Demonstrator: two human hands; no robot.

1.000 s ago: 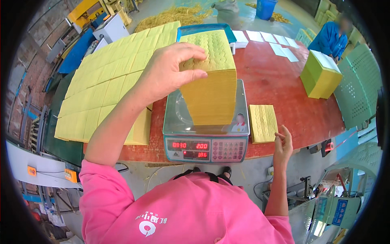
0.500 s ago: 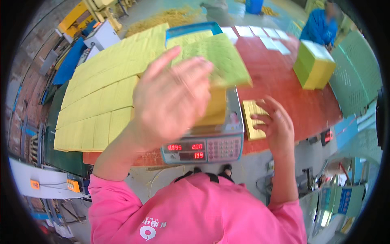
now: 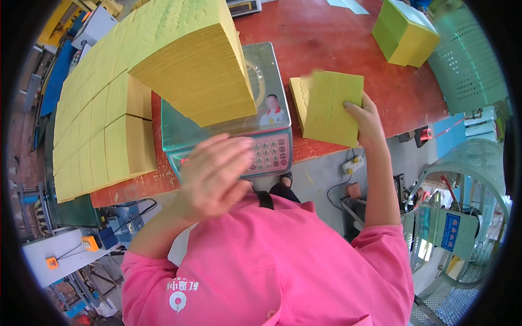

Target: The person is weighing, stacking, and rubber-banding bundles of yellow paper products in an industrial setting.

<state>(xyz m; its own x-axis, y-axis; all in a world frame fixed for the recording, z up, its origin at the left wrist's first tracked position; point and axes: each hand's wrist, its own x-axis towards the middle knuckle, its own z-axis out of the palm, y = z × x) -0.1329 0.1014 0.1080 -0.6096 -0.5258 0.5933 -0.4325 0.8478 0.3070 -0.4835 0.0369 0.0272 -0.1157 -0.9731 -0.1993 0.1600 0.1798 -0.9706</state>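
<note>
My right hand (image 3: 371,120) grips a thin wad of yellow paper sheets (image 3: 333,108), thumb on top near the right edge. Under that wad, partly covered, a low stack of yellow paper (image 3: 297,92) lies on the table. My left hand (image 3: 217,176) holds nothing; its fingers are stretched out, slightly blurred, over the front of a digital scale (image 3: 274,68). A tall block of yellow paper (image 3: 198,73) stands on the scale's metal pan, its layered side facing me. My left hand covers most of the scale's display, while its keypad shows beside the fingertips.
Rows of yellow paper stacks (image 3: 92,125) fill the left of the red table (image 3: 321,32). Another yellow block (image 3: 405,35) stands at the far right, beside a green perforated metal panel (image 3: 470,65). Part of another scale (image 3: 243,7) shows at the back.
My right hand has gone from hovering over the low stack to gripping a wad of sheets. My left hand has come down from the paper on the scale toward me. The view has shifted.
</note>
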